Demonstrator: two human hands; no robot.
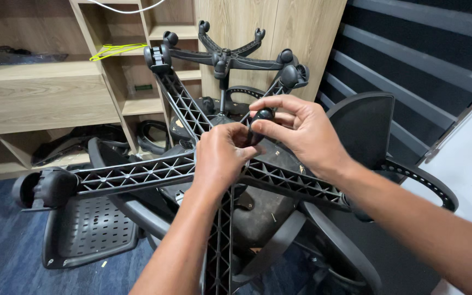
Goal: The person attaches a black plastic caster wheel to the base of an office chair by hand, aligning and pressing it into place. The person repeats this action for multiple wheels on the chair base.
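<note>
Gripping the hub of an upturned chair base [137,175] with the left hand [220,158], fingers curled shut around it. Pinching a small black knob [262,116] with the right hand [296,131], thumb and fingers closed on it, just above the hub. Lying beyond, a second chair base [225,57] before wooden shelves [45,93], over blue carpet [1,246].

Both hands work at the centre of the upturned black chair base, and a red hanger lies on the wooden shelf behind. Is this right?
Not quite: the head view shows the hanger is yellow-green, not red. The rest holds: left hand and right hand meet at the hub of the upturned black chair base, before the wooden shelf.
</note>
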